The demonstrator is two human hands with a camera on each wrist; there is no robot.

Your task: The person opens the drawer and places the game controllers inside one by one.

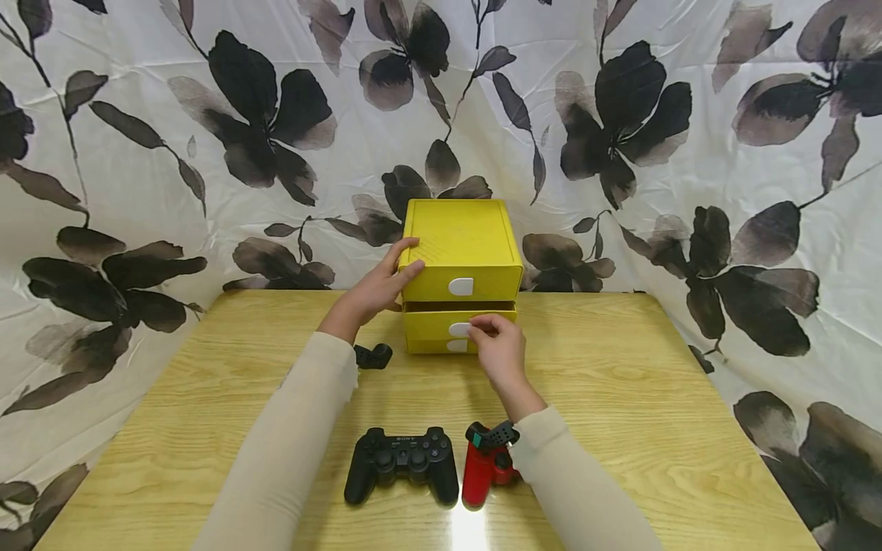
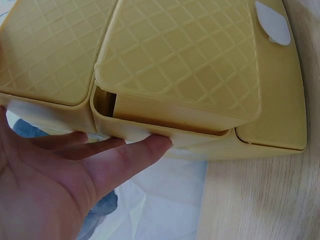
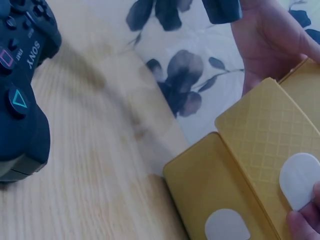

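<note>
A small yellow drawer unit [image 1: 458, 233] stands at the back of the table, with white tabs on its drawer fronts. One lower drawer [image 1: 434, 323] is pulled part way out, showing a dark gap under the top drawer. My right hand [image 1: 501, 353] pinches that drawer's white tab [image 3: 301, 181] between thumb and fingers. My left hand [image 1: 375, 289] rests against the unit's left side, thumb near the front edge. In the left wrist view, its extended fingers [image 2: 125, 155] touch the side wall, next to the drawer's opening. What lies inside the drawer is hidden.
A black Sony game controller [image 1: 402, 463] lies at the table's front middle. Beside it is a red controller [image 1: 477, 476], partly covered by my right wrist and its black strap. A patterned cloth [image 1: 276, 122] hangs behind the wooden table [image 1: 592, 383].
</note>
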